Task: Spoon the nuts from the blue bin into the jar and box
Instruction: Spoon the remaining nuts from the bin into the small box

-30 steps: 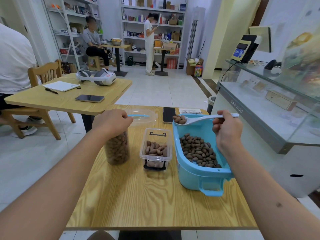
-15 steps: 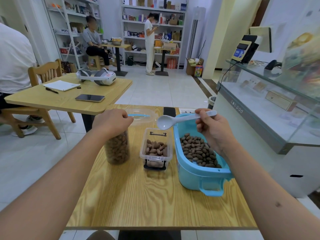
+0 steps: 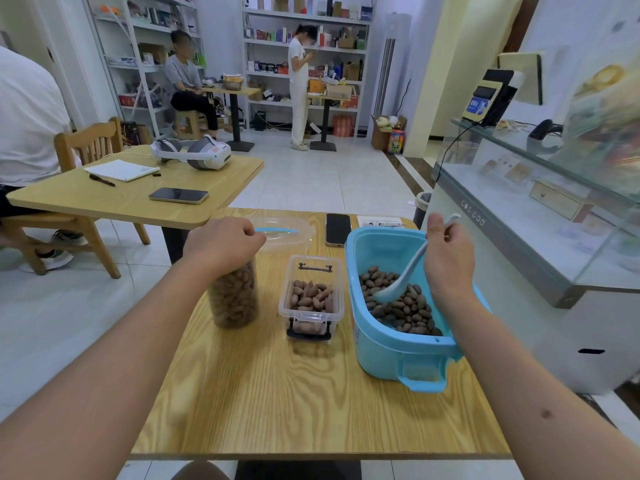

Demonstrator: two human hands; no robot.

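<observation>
2 hands, left hand [image 3: 221, 242] gripping 1 jar [image 3: 233, 296], right hand [image 3: 448, 259] pinching 1 spoon [image 3: 401, 277] in 1 blue bin [image 3: 391, 344], 1 box [image 3: 311, 296]

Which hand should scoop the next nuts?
The right hand: it grips the spoon, whose bowl is down among the nuts in the blue bin. The left hand rests atop the jar.

You have one jar [image 3: 233, 294], one clear box [image 3: 311, 299], one blue bin [image 3: 398, 344], one spoon [image 3: 401, 277], two phones [image 3: 337, 229] [image 3: 179, 195], and two wooden tables [image 3: 294, 393] [image 3: 114, 202].
</observation>
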